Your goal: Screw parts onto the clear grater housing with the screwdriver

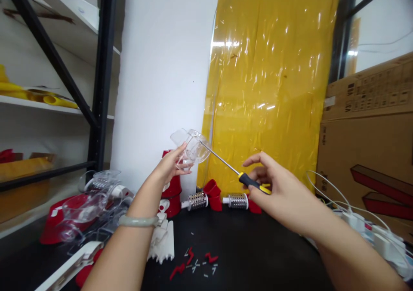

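Observation:
My left hand (170, 165) is raised above the table, its fingers closed round a clear plastic housing (197, 145) with a round, open end. In my right hand (278, 187) is a screwdriver (248, 180) with a black and yellow handle. The handle lies against my thumb, and the fingers are loosely curled over it, some apart from it. The long metal shaft slants up to the left, its tip at or inside the housing. Glare on the clear plastic hides exactly what the tip touches.
Grater drums (197, 200) and red plastic parts (213, 195) line the table's back. Small red pieces (211, 258) and screws or pins lie in front. Clear plastic parts (85, 207) pile up at left. White cables and plugs (383, 239) and a cardboard box (368, 144) stand right.

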### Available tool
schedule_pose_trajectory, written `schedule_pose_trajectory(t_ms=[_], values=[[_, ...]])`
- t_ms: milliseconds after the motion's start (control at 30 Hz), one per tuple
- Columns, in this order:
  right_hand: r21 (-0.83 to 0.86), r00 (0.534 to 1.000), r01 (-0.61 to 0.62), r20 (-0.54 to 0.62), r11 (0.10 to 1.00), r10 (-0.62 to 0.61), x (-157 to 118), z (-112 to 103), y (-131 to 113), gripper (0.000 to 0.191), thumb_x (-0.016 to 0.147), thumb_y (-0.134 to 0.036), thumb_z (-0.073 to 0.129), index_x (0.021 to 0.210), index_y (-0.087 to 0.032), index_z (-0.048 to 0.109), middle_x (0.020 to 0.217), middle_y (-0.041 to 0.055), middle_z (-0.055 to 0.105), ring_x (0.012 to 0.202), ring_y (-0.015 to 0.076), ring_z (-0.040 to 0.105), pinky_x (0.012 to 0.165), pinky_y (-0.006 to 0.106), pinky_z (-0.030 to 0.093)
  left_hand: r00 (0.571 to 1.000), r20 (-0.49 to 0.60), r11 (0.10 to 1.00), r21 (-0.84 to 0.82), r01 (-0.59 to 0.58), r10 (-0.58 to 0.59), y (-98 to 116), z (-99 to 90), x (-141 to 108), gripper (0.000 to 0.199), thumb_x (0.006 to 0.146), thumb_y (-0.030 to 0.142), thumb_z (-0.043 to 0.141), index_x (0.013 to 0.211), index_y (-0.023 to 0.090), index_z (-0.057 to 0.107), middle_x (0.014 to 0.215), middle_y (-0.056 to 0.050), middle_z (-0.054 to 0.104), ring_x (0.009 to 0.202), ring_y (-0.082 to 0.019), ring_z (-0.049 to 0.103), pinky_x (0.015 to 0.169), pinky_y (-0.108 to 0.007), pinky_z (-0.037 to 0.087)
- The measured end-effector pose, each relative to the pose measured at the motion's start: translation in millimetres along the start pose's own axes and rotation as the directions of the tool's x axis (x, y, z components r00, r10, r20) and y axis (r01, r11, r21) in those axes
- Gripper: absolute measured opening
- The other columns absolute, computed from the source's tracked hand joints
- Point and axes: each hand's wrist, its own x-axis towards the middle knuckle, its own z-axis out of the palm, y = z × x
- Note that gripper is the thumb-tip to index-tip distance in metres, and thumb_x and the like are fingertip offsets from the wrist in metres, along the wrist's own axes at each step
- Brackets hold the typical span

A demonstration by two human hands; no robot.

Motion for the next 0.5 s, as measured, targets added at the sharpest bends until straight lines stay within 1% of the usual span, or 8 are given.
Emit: schedule_pose_trajectory(t_ms=[100, 200, 267, 333, 367, 467, 500], values=[[-0.21, 0.985, 0.124, -0.092, 0.97, -0.146, -1, -5, -24, 0.026, 0.078, -0.014, 0.061, 0.102, -0.025, 0.057, 0.086, 0.0015, 0.07, 0.075, 0.0188, 0.067, 0.063, 0.029, 0.049, 0.999, -0.002, 0.998, -0.052, 0.034, -0.034, 2, -6.0, 0, 0.048, 0.076, 0.061, 0.067, 0.085, 0.014, 0.061, 0.083, -0.008, 0.065, 0.074, -0.023, 0.071, 0.059, -0.032, 0.061], [-0.367, 0.941, 0.217, -0.168, 0.905, -0.294, -10, 3, -41, 0.019, 0.083, -0.012, 0.06, 0.098, -0.024, 0.061, 0.09, 0.0029, 0.072, 0.079, 0.0207, 0.069, 0.066, 0.031, 0.05, 0.998, -0.003, 0.993, -0.101, 0.06, -0.06, 3, -7.4, 2, 0.046, 0.078, 0.059, 0.066, 0.085, 0.013, 0.062, 0.083, -0.009, 0.066, 0.075, -0.024, 0.072, 0.058, -0.031, 0.061], [-0.44, 0.905, 0.26, -0.2, 0.86, -0.376, -16, 11, -46, 0.023, 0.086, -0.01, 0.057, 0.104, -0.023, 0.062, 0.096, 0.0055, 0.072, 0.085, 0.0226, 0.069, 0.069, 0.033, 0.052, 0.999, -0.019, 0.992, -0.12, 0.036, -0.038, 2, -5.3, 3, 0.046, 0.076, 0.057, 0.069, 0.088, 0.014, 0.061, 0.084, -0.009, 0.065, 0.074, -0.024, 0.072, 0.057, -0.033, 0.062], [-0.477, 0.878, 0.287, -0.216, 0.831, -0.427, -20, 18, -45, 0.025, 0.088, -0.01, 0.055, 0.11, -0.021, 0.061, 0.102, 0.0086, 0.072, 0.09, 0.0245, 0.069, 0.072, 0.035, 0.053, 0.998, -0.055, 0.99, -0.141, -0.025, 0.018, 1, -2.1, 3, 0.047, 0.072, 0.057, 0.073, 0.092, 0.016, 0.058, 0.086, -0.007, 0.064, 0.074, -0.024, 0.072, 0.056, -0.034, 0.062], [-0.482, 0.873, 0.293, -0.217, 0.826, -0.437, -21, 22, -42, 0.025, 0.089, -0.011, 0.055, 0.112, -0.02, 0.061, 0.104, 0.0096, 0.071, 0.091, 0.0252, 0.069, 0.073, 0.036, 0.054, 0.995, -0.078, 0.987, -0.143, -0.072, 0.061, 1, -0.9, 3, 0.049, 0.071, 0.057, 0.074, 0.093, 0.017, 0.057, 0.087, -0.007, 0.063, 0.074, -0.025, 0.072, 0.056, -0.035, 0.061], [-0.449, 0.88, 0.269, -0.244, 0.852, -0.407, -24, 33, -22, 0.027, 0.092, -0.017, 0.054, 0.119, -0.016, 0.059, 0.108, 0.0127, 0.071, 0.093, 0.0266, 0.07, 0.077, 0.039, 0.055, 0.967, -0.145, 0.967, -0.119, -0.227, 0.209, 2, -0.9, 2, 0.053, 0.067, 0.059, 0.075, 0.093, 0.019, 0.052, 0.091, -0.005, 0.06, 0.074, -0.022, 0.07, 0.055, -0.035, 0.061], [-0.427, 0.88, 0.245, -0.279, 0.871, -0.384, -24, 37, -12, 0.032, 0.093, -0.02, 0.053, 0.124, -0.014, 0.056, 0.109, 0.0146, 0.071, 0.095, 0.0274, 0.07, 0.078, 0.04, 0.056, 0.953, -0.169, 0.957, -0.103, -0.271, 0.251, 3, -2.3, 1, 0.053, 0.066, 0.058, 0.076, 0.092, 0.02, 0.05, 0.094, -0.003, 0.058, 0.073, -0.02, 0.068, 0.056, -0.035, 0.061]])
